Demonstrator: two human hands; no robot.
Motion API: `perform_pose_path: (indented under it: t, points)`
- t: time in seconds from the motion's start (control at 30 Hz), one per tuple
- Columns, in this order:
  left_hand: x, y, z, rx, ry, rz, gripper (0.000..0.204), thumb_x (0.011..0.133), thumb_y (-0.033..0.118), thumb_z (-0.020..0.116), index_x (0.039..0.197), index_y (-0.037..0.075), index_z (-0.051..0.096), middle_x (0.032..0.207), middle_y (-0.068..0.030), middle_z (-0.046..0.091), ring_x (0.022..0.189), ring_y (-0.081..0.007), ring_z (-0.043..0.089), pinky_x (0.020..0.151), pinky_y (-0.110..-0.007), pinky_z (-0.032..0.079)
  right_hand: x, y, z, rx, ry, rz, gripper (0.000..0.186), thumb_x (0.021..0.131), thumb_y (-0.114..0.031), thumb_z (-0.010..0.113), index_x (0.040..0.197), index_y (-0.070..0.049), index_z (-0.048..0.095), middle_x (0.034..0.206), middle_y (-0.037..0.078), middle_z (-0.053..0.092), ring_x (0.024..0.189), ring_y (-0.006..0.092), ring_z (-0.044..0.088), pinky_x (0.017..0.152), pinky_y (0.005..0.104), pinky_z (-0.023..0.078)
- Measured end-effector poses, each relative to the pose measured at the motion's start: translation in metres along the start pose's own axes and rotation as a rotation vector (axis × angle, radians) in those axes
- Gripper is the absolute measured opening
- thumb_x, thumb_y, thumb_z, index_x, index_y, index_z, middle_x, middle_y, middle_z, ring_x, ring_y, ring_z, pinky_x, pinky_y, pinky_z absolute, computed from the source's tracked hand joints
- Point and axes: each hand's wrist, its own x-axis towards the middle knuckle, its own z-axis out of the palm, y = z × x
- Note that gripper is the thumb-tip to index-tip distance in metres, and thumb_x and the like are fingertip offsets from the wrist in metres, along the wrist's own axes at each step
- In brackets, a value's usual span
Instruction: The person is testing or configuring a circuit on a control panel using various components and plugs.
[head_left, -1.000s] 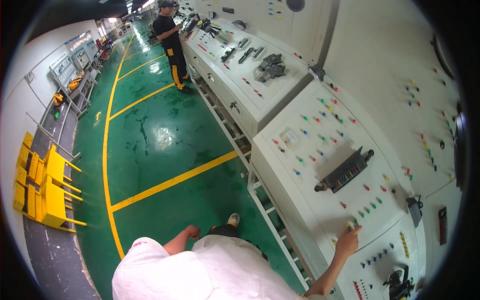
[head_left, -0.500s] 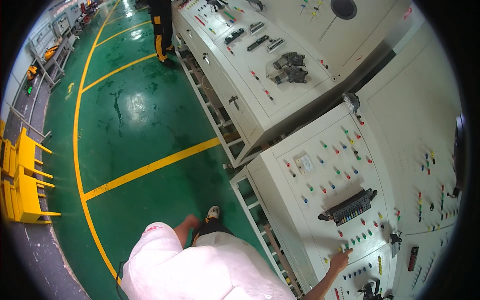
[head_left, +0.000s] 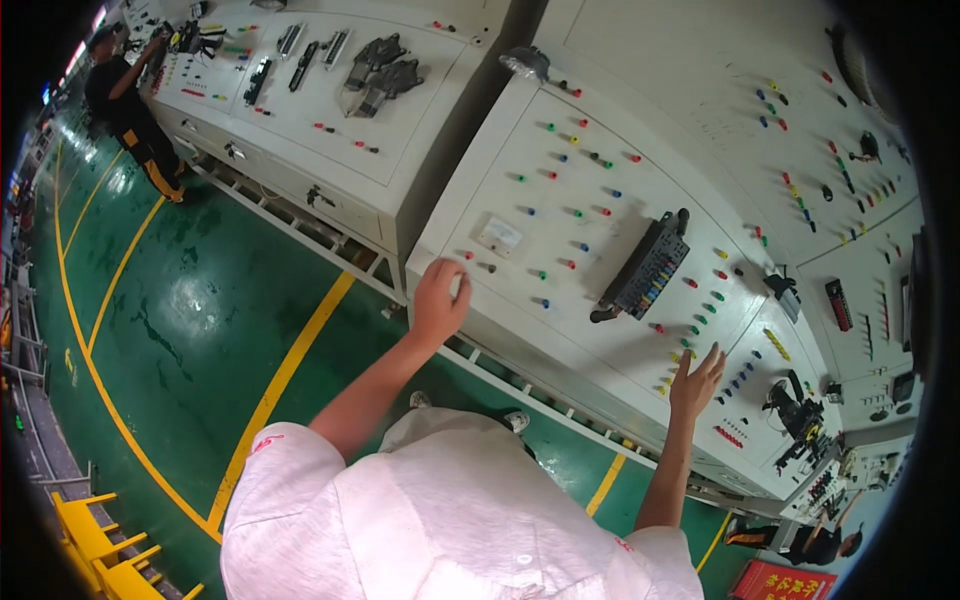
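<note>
My left hand (head_left: 440,300) is at the left edge of a pale sloping panel (head_left: 490,330), next to a red socket (head_left: 469,255). Its fingers are loosely bent with the thumb apart, and I see nothing held in them. Farther right, my right hand (head_left: 697,382) is open with spread fingers, over the lower part of the same panel near yellow and green sockets (head_left: 690,343). Between the hands a black fuse box (head_left: 648,268) with rows of coloured fuses is mounted on the panel. Small coloured sockets are scattered around it, and a pale label (head_left: 499,237) lies upper left.
Another panel bench (head_left: 330,150) stands at the far left, with dark motor-like parts (head_left: 380,75) on it. A person (head_left: 130,110) works at its far end, and another person (head_left: 815,540) is at the lower right. Yellow chairs (head_left: 100,540) stand on the left.
My view has turned right toward the panel. My left hand has come up from my side to the panel's edge. My right hand has gone from a pointing finger to spread fingers.
</note>
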Motion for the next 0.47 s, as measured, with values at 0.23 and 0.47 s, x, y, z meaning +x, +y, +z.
perform_pose_path:
  t: [0.23, 0.47]
  points:
    - [0.071, 0.074, 0.097, 0.196, -0.241, 0.376, 0.059, 0.084, 0.020, 0.063, 0.138, 0.005, 0.043, 0.145, -0.0199, 0.036, 0.134, -0.0383, 0.036, 0.110, -0.050, 0.029, 0.013, -0.008, 0.055, 0.253, 0.354, -0.274, 0.060, 0.098, -0.028, 0.051, 0.145, 0.004, 0.032, 0.148, 0.026, 0.033, 0.137, 0.0423, 0.032, 0.112, 0.0474, 0.027]
    - [0.051, 0.062, 0.146, 0.335, -0.291, 0.352, 0.061, 0.095, 0.030, 0.052, 0.145, 0.002, 0.032, 0.155, -0.0147, 0.021, 0.142, -0.0376, 0.022, 0.116, -0.049, 0.021, 0.015, -0.008, 0.069, 0.264, 0.433, -0.203, 0.059, 0.098, -0.027, 0.053, 0.144, 0.004, 0.034, 0.148, 0.025, 0.036, 0.135, 0.0413, 0.035, 0.112, 0.0475, 0.027]
